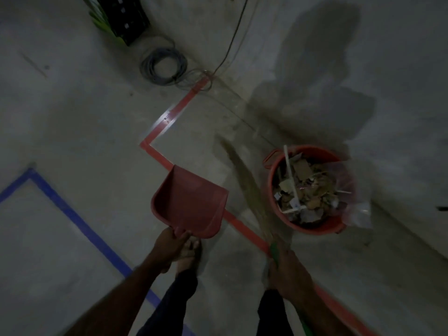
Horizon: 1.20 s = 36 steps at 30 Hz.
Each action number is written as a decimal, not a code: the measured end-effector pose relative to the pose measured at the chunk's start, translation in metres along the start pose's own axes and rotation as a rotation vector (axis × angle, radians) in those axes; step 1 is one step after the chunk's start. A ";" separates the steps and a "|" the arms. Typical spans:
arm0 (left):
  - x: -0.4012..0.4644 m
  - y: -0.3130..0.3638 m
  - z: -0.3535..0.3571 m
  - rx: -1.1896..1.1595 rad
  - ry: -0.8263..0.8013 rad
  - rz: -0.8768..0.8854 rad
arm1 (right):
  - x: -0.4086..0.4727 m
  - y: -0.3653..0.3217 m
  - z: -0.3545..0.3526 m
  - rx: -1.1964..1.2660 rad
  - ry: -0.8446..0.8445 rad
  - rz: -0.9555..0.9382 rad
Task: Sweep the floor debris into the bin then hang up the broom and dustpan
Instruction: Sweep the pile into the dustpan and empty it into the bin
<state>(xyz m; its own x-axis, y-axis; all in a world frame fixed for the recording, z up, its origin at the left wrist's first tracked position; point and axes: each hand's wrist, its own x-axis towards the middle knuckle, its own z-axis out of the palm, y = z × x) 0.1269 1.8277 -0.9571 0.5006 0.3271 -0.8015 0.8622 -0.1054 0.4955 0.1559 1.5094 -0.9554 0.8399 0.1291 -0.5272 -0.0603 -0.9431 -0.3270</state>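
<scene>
My left hand (169, 243) grips the near end of a red dustpan (191, 202), held above the floor with its mouth pointing away; its pan looks bare inside. My right hand (288, 270) holds a grass broom (244, 185) by its green handle, and the blurred bristles fan forward between the dustpan and the bin. A red bucket bin (308, 226) stands on the floor at the right, full of cardboard scraps, paper and sticks, with a clear plastic bag hanging over its right rim.
Red tape (155, 151) zigzags across the grey concrete floor and blue tape (72, 214) marks a box at the left. A coil of grey cable (164, 66) and a black crate (126, 20) lie at the top. My feet and dark trousers are below.
</scene>
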 end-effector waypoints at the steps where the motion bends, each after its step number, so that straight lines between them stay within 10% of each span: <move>1: 0.041 -0.026 -0.017 0.029 -0.011 0.009 | 0.024 -0.019 0.039 -0.010 0.008 0.042; 10: 0.227 -0.121 -0.022 0.146 -0.137 -0.048 | 0.175 -0.031 0.148 0.140 0.031 0.170; 16: 0.326 -0.152 0.001 0.256 -0.180 -0.079 | 0.235 0.042 0.196 -0.273 -0.057 -0.075; 36: 0.308 -0.158 -0.005 0.170 -0.194 -0.010 | 0.053 0.085 0.188 -0.199 -0.284 -0.225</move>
<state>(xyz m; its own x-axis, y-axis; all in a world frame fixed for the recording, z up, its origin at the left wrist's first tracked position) 0.1442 1.9501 -1.2803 0.4829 0.1443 -0.8637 0.8598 -0.2650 0.4364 0.0935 1.4941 -1.1585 0.6360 0.3924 -0.6644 0.2372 -0.9188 -0.3156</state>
